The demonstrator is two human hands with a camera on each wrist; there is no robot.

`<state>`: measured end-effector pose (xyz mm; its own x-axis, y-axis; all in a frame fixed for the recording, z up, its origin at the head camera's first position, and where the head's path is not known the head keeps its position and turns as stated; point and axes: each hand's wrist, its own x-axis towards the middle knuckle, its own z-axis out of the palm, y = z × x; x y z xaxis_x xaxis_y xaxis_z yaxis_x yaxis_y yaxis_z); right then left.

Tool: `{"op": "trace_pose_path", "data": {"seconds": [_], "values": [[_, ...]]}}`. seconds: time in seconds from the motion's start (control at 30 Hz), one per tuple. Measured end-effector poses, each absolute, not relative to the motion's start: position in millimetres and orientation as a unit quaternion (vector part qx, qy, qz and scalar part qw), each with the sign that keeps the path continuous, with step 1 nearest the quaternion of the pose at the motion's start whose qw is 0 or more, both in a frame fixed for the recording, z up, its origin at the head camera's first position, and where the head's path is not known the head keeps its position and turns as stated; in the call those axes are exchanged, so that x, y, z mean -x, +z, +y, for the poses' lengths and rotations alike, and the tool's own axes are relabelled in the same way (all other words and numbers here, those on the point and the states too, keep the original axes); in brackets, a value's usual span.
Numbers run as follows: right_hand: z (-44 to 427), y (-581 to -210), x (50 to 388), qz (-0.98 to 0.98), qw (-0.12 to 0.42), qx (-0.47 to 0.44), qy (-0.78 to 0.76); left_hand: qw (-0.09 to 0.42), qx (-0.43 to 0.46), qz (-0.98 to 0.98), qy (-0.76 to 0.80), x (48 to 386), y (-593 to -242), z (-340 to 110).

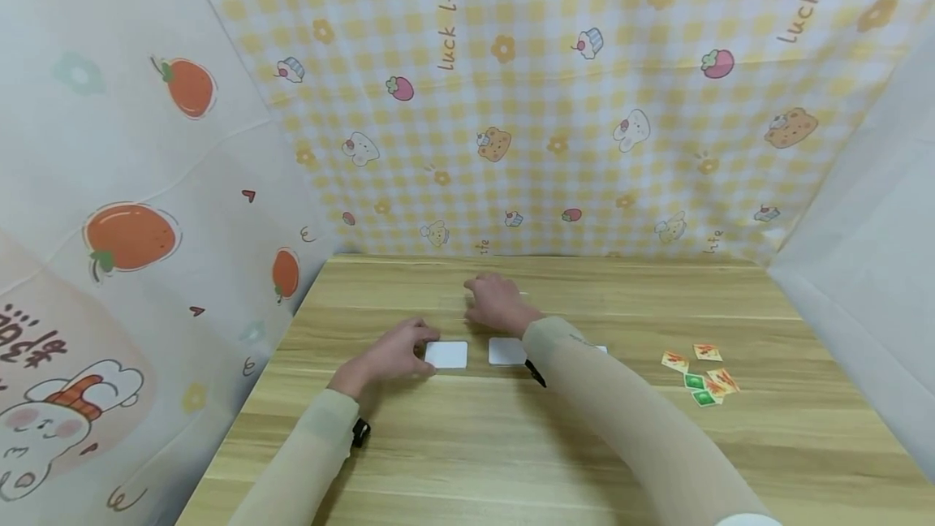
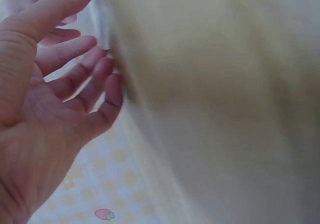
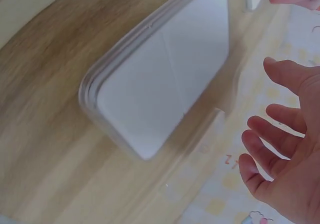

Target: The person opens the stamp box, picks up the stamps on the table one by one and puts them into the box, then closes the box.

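Setting the left white box (image 1: 445,355) seems the step in hand: it lies toward the tabletop's (image 1: 475,445) far edge, the left hand's (image 1: 398,349) fingers about its left end, grip impossible to tell. The right hand (image 1: 497,304), fingers apart, holds nothing; the next move probably calls for a gentle, even touch.
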<state>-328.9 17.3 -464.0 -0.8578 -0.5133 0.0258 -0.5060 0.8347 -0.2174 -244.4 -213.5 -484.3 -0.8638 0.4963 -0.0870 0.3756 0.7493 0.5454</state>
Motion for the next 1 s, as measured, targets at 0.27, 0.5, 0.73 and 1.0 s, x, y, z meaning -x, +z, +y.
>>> {"op": "trace_pose_path", "data": {"seconds": [0.27,0.5,0.73,1.0], "values": [[38,-446,317,0.952,-0.003,0.282,-0.118,0.095,-0.258,0.931,0.239,248,-475,-197],[67,-436,305,0.945,-0.027,0.297,-0.135,0.054,-0.277,0.93,0.236,248,-472,-172],[105,-424,290,0.941,-0.03,0.278,-0.193,0.032,-0.282,0.929,0.239,241,-465,-138],[152,-425,265,0.939,-0.037,0.232,-0.253,0.021,-0.293,0.925,0.24,237,-466,-99]]}}
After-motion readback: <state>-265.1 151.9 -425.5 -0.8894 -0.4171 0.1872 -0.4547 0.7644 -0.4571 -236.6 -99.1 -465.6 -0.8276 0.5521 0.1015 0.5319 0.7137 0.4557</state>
